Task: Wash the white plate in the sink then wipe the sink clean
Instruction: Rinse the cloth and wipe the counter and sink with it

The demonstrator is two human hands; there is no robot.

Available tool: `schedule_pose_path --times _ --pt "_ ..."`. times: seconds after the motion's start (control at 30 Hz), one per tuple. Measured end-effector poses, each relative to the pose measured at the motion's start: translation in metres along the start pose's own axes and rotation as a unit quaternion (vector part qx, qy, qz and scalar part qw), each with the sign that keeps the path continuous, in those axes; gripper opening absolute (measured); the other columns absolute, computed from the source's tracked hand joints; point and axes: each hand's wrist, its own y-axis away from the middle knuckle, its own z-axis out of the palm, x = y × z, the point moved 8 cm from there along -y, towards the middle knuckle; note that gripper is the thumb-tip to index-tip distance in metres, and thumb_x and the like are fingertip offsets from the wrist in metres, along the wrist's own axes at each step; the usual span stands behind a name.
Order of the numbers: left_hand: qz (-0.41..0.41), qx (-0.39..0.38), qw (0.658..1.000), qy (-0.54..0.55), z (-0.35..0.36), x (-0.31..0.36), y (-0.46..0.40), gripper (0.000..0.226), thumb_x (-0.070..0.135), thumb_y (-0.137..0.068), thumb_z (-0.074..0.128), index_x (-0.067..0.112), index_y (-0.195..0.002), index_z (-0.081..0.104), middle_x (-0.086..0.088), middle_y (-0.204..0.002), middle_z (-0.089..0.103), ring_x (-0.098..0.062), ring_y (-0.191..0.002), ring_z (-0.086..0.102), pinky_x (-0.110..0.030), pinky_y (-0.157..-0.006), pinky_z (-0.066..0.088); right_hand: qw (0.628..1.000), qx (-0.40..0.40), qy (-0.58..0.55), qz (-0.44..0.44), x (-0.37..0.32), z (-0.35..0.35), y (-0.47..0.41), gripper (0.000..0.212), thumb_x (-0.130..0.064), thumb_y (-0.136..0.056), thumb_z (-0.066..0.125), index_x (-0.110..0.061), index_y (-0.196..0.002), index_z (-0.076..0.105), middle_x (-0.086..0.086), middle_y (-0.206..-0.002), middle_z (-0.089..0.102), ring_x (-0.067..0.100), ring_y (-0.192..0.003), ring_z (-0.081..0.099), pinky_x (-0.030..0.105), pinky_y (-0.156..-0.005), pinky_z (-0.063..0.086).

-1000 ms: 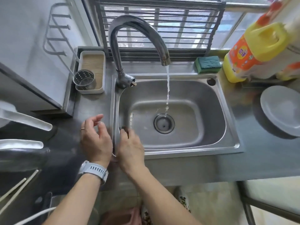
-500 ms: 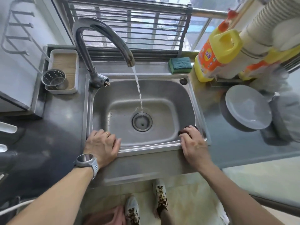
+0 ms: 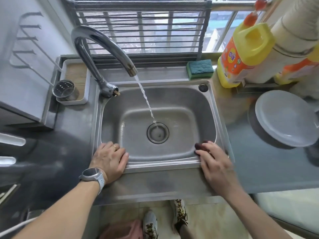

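Left hand (image 3: 110, 159) flat, fingers spread, empty, on sink (image 3: 214, 107) front rim; right hand (image 3: 213, 159) presses dark pad (image 3: 201, 145) at near-right corner. Grey counter (image 3: 259, 166), barred window (image 3: 141, 28). Plate (image 3: 284, 118) on counter, right. Tap (image 3: 103, 47) running into drain (image 3: 158, 133).

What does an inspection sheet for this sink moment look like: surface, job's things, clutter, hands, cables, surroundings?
Surface: grey counter, no spills seen.
Job's things: white plate on counter right of sink; faucet running into drain.
Clutter: sponge, yellow detergent bottle, utensil cup.
Hands: left hand flat on front rim; right hand holds a dark wiping pad at the near right corner.
Cables: white cord, lower left.
Surroundings: barred window.
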Motion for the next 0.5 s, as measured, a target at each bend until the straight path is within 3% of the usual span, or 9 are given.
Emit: schedule_pose_path --times 0.13,0.3,0.4,0.5 --pt "-0.015 -0.018 1.0 0.002 0.004 -0.003 -0.001 0.037 0.038 -0.093 0.042 0.02 -0.068 0.062 -0.001 -0.07 0.062 -0.027 -0.073 0.055 -0.04 -0.076 0.04 1.0 0.009 -0.017 -0.015 0.031 -0.024 0.001 0.033 -0.015 -0.098 0.049 -0.009 -0.122 0.072 0.005 -0.145 0.054 0.023 -0.139 0.048 0.043 -0.114 0.041" --pt "-0.02 -0.047 0.999 0.012 0.003 -0.004 -0.002 0.035 0.039 -0.094 0.041 0.02 -0.074 0.063 -0.001 -0.076 0.062 -0.026 -0.077 0.055 -0.041 -0.079 0.045 0.992 -0.058 -0.095 -0.057 -0.061 0.034 -0.019 0.028 -0.027 -0.102 0.05 -0.018 -0.114 0.074 0.001 -0.131 0.063 0.019 -0.119 0.062 0.029 -0.104 0.048" --pt "-0.073 0.026 0.995 0.063 -0.014 -0.009 0.003 0.019 0.035 -0.09 0.053 0.019 -0.086 0.063 -0.001 -0.092 0.06 -0.025 -0.088 0.052 -0.042 -0.084 0.045 0.976 -0.104 -0.149 -0.119 -0.143 0.074 -0.039 0.025 -0.028 -0.1 0.05 -0.022 -0.118 0.067 -0.002 -0.128 0.06 0.017 -0.112 0.062 0.026 -0.096 0.05" --pt "-0.211 0.149 0.963 0.083 -0.028 -0.043 0.013 0.021 0.028 -0.092 0.05 0.015 -0.098 0.065 -0.007 -0.11 0.061 -0.03 -0.102 0.053 -0.043 -0.094 0.041 0.946 -0.178 -0.239 -0.129 -0.219 0.117 -0.06 0.047 -0.029 -0.096 0.039 -0.019 -0.139 0.053 0.0 -0.145 0.046 0.014 -0.132 0.047 0.015 -0.113 0.031"
